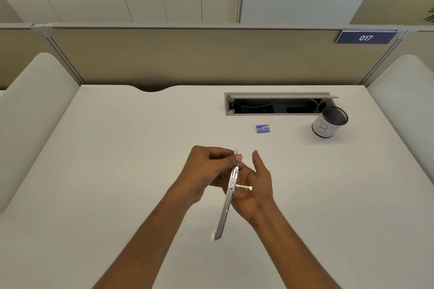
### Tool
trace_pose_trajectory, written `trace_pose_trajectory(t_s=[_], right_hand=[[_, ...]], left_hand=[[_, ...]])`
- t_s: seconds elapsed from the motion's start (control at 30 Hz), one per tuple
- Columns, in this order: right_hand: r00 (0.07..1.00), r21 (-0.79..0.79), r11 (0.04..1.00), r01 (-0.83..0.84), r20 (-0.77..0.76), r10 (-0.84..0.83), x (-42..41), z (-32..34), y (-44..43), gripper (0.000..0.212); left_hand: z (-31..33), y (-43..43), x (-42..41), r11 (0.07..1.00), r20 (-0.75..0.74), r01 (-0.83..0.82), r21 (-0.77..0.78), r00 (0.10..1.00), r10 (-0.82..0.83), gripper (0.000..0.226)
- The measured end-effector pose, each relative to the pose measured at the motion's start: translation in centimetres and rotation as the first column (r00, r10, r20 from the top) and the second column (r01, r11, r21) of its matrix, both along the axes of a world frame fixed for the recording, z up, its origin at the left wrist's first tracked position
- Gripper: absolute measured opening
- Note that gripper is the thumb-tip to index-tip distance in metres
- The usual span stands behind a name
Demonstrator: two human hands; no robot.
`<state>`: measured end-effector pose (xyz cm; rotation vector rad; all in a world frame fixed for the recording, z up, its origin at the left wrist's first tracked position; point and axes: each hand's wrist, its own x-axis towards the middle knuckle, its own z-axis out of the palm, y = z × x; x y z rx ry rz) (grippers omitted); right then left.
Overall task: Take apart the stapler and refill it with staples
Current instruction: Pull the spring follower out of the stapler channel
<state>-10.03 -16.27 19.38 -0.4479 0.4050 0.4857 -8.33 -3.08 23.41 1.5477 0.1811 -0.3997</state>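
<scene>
slim shiny metal stapler rail pinched by left hand; right hand open-fingered beside.

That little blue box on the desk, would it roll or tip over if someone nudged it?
The blue box lies flat on the desk, so it would probably slide, not roll or tip. It looks small, so likely light. Whether it is full cannot be seen.

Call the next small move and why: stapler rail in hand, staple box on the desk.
Probably reach the right hand forward to the blue staple box. The left hand pinches the far end of the metal stapler rail, holding it above the desk; the right hand is open beside it, only a short metal piece crossing its palm. The box lies untouched beyond the hands.
</scene>
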Motion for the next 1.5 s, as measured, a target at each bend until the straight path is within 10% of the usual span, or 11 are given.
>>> trace_pose_trajectory(t_s=[0.2,0.57,1.5], right_hand=[[0.999,0.095,0.995,0.040,-0.014,-0.039,-0.1,-1.7,0.3,0.072],[0.989,0.024,0.995,0.102,-0.107,-0.099,0.1,-2.5,0.5,0.067],[0.974,-0.020,0.984,0.174,-0.140,-0.175,-0.3,-3.4,0.1,0.045]], left_hand=[[0.3,-1.4,0.5,0.817,0.135,0.071,0.573,0.975,-0.179,0.012],[2.1,-2.7,1.2,0.597,0.061,0.225,0.770,0.906,-0.419,0.021],[0.4,-3.7,0.3,0.750,0.240,0.116,0.652,0.906,-0.349,0.033]])
